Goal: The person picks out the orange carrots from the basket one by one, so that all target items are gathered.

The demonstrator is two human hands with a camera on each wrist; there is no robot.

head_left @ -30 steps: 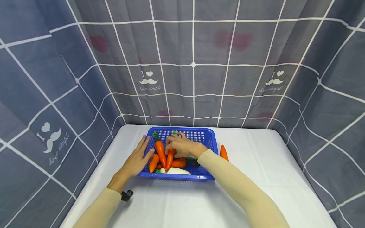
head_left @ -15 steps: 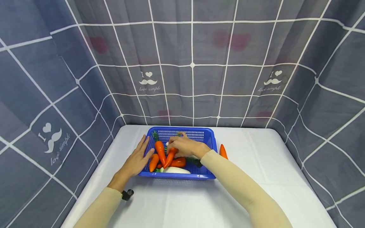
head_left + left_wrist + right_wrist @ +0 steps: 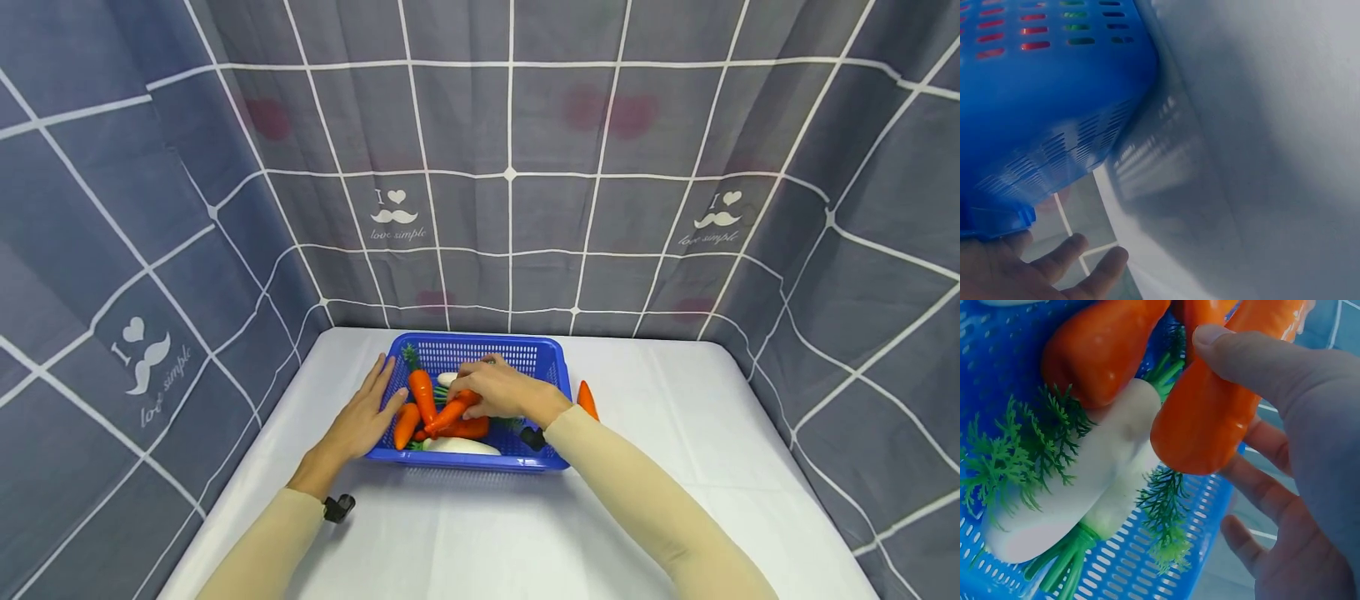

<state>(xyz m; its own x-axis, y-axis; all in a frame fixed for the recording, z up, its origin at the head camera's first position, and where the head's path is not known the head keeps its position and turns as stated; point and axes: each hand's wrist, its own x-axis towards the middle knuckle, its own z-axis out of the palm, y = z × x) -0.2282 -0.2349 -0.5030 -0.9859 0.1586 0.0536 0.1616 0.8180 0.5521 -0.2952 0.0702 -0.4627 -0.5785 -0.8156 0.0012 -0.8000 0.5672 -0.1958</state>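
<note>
A blue plastic basket (image 3: 480,464) of vegetables stands on the white-covered table. My left hand (image 3: 362,423) rests on its left rim with fingers extended; in the left wrist view the fingers (image 3: 1107,272) reach past the outer wall. My right hand (image 3: 497,390) pinches an orange carrot (image 3: 1200,425) between thumb and fingers, over the basket. The carrot slants, its narrow end toward the front left. Around it lie another carrot (image 3: 422,390) with green leaves, a shorter orange carrot (image 3: 407,425) and a white radish (image 3: 459,447). In the right wrist view white radishes (image 3: 1085,469) lie below.
One more carrot (image 3: 587,402) lies on the table just outside the basket's right side. The white tabletop (image 3: 480,533) extends in front and to the right. A dark grid-patterned curtain (image 3: 465,208) encloses the back and sides.
My right hand has moved slightly right, and the carrot it holds has turned from nearly upright in view to a flatter slant. A white radish end now shows behind it. My left hand stays put.
</note>
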